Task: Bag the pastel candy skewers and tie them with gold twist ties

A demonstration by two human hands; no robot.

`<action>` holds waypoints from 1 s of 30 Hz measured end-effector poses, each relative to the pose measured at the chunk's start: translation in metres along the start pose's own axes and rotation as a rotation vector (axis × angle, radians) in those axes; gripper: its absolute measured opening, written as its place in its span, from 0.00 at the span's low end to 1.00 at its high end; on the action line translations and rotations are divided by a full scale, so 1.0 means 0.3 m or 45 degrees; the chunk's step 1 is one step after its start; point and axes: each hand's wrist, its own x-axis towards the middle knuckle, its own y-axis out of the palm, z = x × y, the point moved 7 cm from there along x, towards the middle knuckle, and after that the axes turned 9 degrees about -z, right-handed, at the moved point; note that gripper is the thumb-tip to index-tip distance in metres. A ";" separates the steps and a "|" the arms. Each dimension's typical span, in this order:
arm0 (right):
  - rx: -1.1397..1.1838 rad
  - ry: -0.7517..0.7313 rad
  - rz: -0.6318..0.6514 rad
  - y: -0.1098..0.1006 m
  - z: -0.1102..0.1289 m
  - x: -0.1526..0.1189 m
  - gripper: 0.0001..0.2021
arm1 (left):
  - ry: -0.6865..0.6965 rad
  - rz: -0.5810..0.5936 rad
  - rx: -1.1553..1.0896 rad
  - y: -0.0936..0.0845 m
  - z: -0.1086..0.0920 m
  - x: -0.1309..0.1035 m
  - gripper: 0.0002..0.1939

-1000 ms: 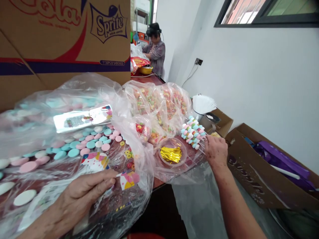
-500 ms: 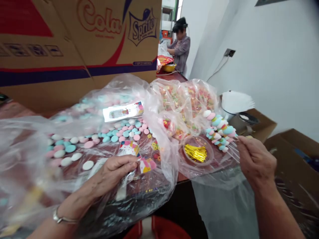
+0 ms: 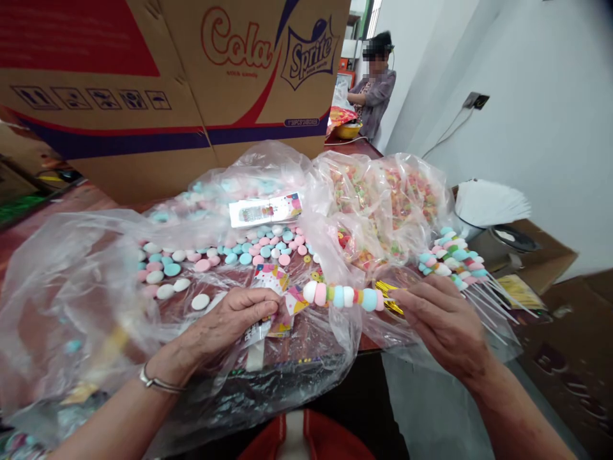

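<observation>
My left hand pinches a clear packaging bag with colourful print. In my right hand, a candy skewer is gripped by its white stick near the last candy. The skewer lies level, its pink, blue, white, green and red sweets pointing left, with the tip at the edge of the bag. Whether the tip is inside the bag's mouth I cannot tell. Gold twist ties sit behind the skewer, partly hidden by my right hand. Beyond that hand rests a pile of finished skewers, sticks toward me.
Loose pastel candies spread over a plastic sheet, with a stack of printed bags above them. Bags of fruit-coloured gummies stand behind. A large cardboard box blocks the back left. Another person works far back.
My right hand has come left from the skewer pile with one skewer, bringing it up to the bag. My left hand still pinches the bag. The view has shifted left.
</observation>
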 end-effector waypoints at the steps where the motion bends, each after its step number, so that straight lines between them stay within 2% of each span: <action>1: -0.039 -0.031 0.021 -0.001 0.003 0.000 0.12 | -0.008 -0.007 0.018 -0.003 -0.001 0.001 0.14; 7: -0.204 -0.217 0.017 -0.021 0.035 0.012 0.11 | -0.107 0.109 0.036 0.033 -0.013 -0.001 0.18; 13: -0.085 -0.130 0.045 -0.019 0.008 0.005 0.10 | -0.102 0.120 0.021 0.041 -0.009 0.006 0.16; 18: 0.038 -0.060 0.087 0.011 -0.017 -0.006 0.09 | -0.027 0.273 0.126 0.049 -0.020 0.003 0.17; 23: 0.082 -0.056 0.148 0.049 -0.014 -0.007 0.08 | 0.009 0.361 0.196 0.047 -0.019 0.001 0.17; 30: 0.148 0.019 0.172 0.094 -0.007 -0.011 0.08 | 0.026 0.392 0.203 0.055 -0.021 0.007 0.17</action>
